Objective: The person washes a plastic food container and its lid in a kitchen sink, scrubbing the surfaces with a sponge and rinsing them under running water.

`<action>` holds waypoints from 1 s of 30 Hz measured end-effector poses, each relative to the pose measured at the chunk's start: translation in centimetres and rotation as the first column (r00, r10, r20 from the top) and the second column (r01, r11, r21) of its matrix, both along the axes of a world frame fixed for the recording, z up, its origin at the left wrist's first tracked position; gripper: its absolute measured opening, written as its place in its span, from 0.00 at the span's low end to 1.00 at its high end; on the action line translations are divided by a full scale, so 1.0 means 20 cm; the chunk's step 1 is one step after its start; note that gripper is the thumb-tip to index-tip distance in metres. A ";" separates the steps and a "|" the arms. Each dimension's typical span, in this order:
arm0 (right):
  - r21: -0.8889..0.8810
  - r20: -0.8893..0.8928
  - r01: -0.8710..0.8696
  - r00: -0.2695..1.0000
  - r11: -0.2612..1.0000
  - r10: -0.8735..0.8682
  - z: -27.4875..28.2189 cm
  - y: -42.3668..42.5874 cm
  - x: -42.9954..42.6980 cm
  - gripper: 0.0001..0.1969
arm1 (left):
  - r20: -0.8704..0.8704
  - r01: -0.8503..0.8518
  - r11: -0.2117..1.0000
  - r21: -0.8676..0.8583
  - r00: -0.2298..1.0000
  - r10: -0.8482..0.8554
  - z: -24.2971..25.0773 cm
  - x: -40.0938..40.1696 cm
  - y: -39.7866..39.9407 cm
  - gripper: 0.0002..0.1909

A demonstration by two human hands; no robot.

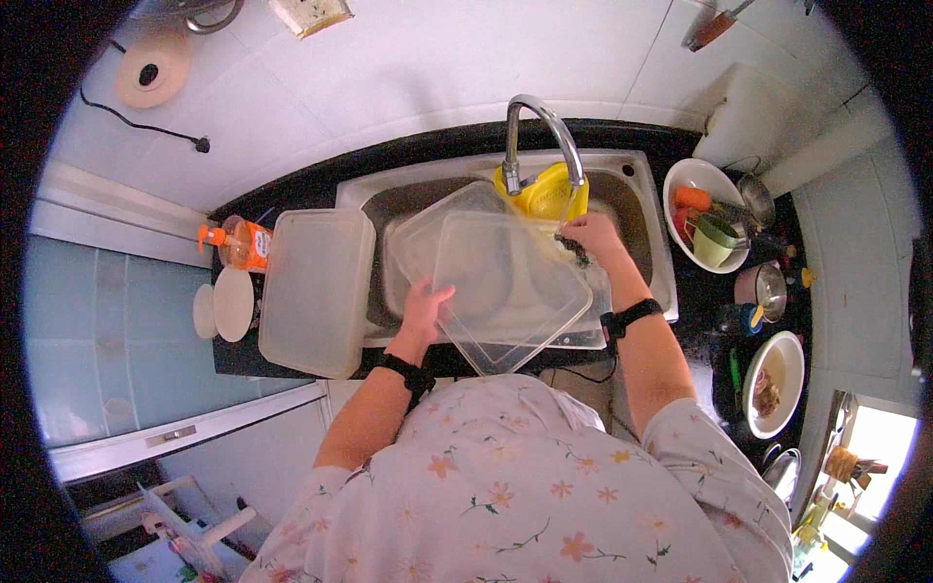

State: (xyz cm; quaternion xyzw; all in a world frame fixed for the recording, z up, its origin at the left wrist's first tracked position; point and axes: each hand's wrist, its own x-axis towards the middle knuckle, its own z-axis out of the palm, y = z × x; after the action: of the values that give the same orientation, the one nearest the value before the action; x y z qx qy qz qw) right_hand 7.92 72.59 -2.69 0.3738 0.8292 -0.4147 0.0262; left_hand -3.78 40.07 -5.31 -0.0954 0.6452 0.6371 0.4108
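Observation:
Over the sink, a translucent rectangular plastic lid lies at a slant. My left hand grips its left edge. Beneath the lid, overlapping it, is another translucent plastic piece, perhaps a container. My right hand pinches a dark scrubber near the lid's far right corner. Thin water runs from the chrome faucet close to those fingers. Behind the lid sits a yellow plastic strainer basket, partly covered by the faucet and lid.
Left of the sink stand a frosted plastic box, an orange pump bottle and a white oval item. At right are a white basin with vegetables, a metal pot and another white basin holding food.

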 end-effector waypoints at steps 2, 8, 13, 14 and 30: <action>-0.095 -0.028 0.007 1.000 0.995 -0.010 -0.03 0.00 0.00 0.10 | -0.052 0.113 0.993 0.035 0.992 -0.111 -0.01 -0.02 0.00 0.23; 0.089 0.148 -0.194 0.973 0.977 0.179 -0.05 -0.09 -0.02 0.12 | -0.077 -0.011 0.999 0.040 0.997 0.014 0.10 0.05 0.04 0.21; 0.189 0.204 -0.313 0.940 0.931 0.275 -0.08 -0.13 -0.03 0.12 | -0.088 -0.037 0.996 0.076 0.995 0.044 0.05 0.04 0.03 0.23; 0.239 0.247 -0.305 0.937 0.922 0.246 -0.12 -0.14 -0.02 0.13 | -0.097 -0.040 0.996 0.085 0.994 0.048 0.02 0.04 0.02 0.24; 0.337 0.349 -0.460 0.872 0.822 0.345 -0.22 -0.10 0.05 0.15 | -0.032 0.077 0.997 0.021 0.997 -0.076 0.03 0.02 0.02 0.23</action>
State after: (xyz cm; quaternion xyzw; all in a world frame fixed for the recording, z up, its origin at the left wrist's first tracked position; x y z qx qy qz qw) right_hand 9.00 70.55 -7.15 0.2391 0.9459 -0.1613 0.1488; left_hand -3.41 40.40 -4.75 -0.0563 0.6475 0.6294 0.4259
